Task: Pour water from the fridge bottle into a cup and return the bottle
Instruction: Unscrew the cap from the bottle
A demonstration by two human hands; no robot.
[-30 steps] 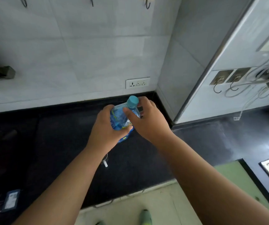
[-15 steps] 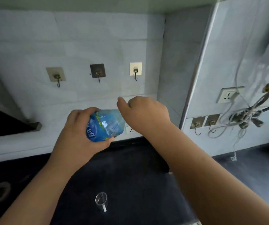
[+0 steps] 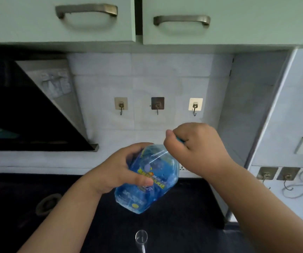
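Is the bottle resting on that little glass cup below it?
Apart. The head view shows the bottle held above the cup, dark counter visible between them.

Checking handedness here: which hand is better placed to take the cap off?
The right hand: its fingers are already curled round the blue cap at the bottle neck. The left hand grips the bottle's body, steadying it.
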